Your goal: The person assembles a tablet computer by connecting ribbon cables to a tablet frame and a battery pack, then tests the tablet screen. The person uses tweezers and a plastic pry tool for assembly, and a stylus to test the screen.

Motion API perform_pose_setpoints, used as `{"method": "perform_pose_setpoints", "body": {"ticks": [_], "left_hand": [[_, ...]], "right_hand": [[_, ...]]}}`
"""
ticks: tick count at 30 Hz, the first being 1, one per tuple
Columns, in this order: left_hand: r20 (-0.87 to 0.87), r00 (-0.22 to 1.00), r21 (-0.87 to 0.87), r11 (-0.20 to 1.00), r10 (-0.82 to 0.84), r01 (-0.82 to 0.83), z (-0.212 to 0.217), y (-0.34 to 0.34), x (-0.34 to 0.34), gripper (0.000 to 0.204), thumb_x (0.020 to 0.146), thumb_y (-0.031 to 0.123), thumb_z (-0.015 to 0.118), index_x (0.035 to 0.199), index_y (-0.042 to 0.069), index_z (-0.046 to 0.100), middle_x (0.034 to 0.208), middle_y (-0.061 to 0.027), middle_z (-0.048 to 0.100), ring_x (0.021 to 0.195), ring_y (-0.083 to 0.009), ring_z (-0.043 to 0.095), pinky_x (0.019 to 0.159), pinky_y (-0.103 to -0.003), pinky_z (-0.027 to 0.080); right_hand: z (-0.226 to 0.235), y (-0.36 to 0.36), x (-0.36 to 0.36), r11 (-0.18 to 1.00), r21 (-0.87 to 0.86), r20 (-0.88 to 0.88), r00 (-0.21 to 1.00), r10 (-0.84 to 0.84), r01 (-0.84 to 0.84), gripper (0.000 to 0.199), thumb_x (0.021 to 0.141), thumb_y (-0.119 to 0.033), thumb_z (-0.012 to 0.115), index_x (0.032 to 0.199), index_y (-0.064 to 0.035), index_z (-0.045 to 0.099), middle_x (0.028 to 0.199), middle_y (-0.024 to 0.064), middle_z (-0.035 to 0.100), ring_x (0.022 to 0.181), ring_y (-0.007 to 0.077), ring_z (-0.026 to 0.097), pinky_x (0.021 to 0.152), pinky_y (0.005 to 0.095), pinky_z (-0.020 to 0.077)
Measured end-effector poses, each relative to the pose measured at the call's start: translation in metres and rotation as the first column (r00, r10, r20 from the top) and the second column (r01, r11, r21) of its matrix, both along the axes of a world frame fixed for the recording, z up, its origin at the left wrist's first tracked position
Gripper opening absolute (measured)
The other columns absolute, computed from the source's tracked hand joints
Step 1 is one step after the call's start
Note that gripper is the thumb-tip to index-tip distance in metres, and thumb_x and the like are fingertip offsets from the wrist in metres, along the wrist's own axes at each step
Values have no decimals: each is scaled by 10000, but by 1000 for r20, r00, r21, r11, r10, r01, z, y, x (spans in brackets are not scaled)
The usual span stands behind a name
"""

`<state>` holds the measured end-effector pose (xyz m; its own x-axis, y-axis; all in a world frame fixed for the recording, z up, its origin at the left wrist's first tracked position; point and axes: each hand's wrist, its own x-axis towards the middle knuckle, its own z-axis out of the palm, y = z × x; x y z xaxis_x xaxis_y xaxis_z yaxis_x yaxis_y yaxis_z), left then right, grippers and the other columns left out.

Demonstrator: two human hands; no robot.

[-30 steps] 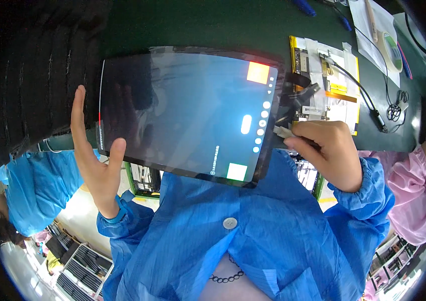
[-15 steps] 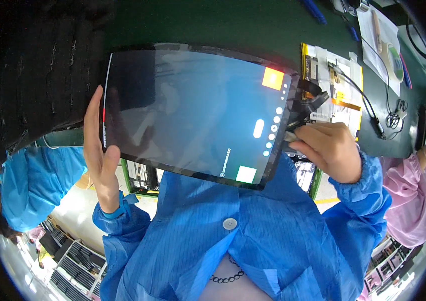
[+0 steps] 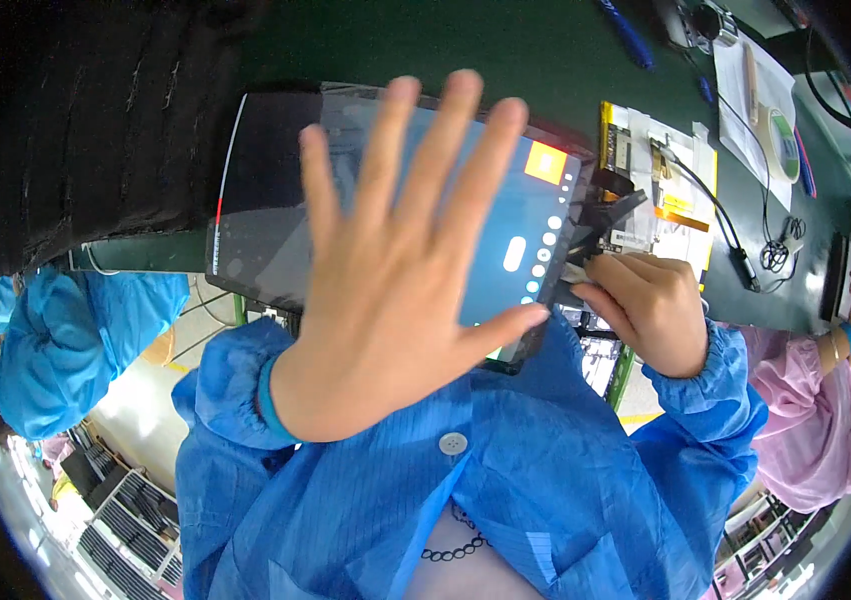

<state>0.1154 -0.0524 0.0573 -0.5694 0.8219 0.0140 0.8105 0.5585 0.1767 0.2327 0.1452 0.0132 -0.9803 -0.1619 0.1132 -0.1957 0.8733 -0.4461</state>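
Left hand (image 3: 395, 290), fingers spread, lies flat over the lit tablet (image 3: 275, 190), gripping nothing. Right hand (image 3: 650, 310) pinches a cable connector (image 3: 585, 268) at the tablet's right edge, above the bench's (image 3: 505, 50) near edge.

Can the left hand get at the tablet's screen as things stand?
Probably yes: the left hand is spread open right over the tablet screen, nothing between them. The right hand only occupies its right edge.

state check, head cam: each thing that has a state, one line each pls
Large dark rectangular tablet: screen lit blue, orange square showing.
Left hand: open, fingers spread flat over the screen.
Right hand: closed at the tablet's right edge, on the cable connector.
Black cable: lying on the green table.
Tape roll: flat on white paper.
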Motion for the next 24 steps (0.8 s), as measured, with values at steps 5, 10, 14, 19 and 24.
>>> {"method": "perform_pose_setpoints", "body": {"ticks": [5,10,14,19,24], "left_hand": [[115,984,148,982,-138,120,-26,34,-7,1073,558,426,788,1382,-9,256,1385,-209,335,1318,-349,288,1092,-518,154],[115,977,191,969,-178,154,-32,38,-10,1004,515,339,813,1313,-28,327,1322,-201,401,1277,-333,355,1104,-479,189],[112,980,179,973,-164,143,-30,42,-11,1009,503,335,818,1310,-28,331,1318,-200,406,1269,-336,365,1104,-473,202],[146,976,174,976,-160,134,-30,42,-9,1021,491,320,821,1318,-18,325,1333,-201,390,1272,-338,360,1106,-475,201],[162,975,178,976,-154,125,-30,39,-8,1026,497,313,818,1326,-20,314,1344,-201,378,1277,-339,353,1107,-475,199]], "right_hand": [[-4,0,-2,998,57,-45,998,42,-39,223,777,-243,654,728,-78,512,593,62,516,540,225,581,463,347,451],[-9,5,3,997,62,-88,995,45,-40,218,787,-255,636,747,-82,509,574,41,509,530,214,576,452,338,447],[1,14,-4,975,147,11,986,169,-169,208,803,-254,614,749,-80,512,577,35,510,536,198,582,453,327,450],[-6,9,6,992,79,-38,994,106,-103,204,792,-237,621,748,-71,511,604,38,523,556,192,589,457,315,458],[-4,13,1,988,67,-18,990,140,-138,208,801,-240,622,749,-69,515,606,42,523,557,193,588,456,314,458]]}}
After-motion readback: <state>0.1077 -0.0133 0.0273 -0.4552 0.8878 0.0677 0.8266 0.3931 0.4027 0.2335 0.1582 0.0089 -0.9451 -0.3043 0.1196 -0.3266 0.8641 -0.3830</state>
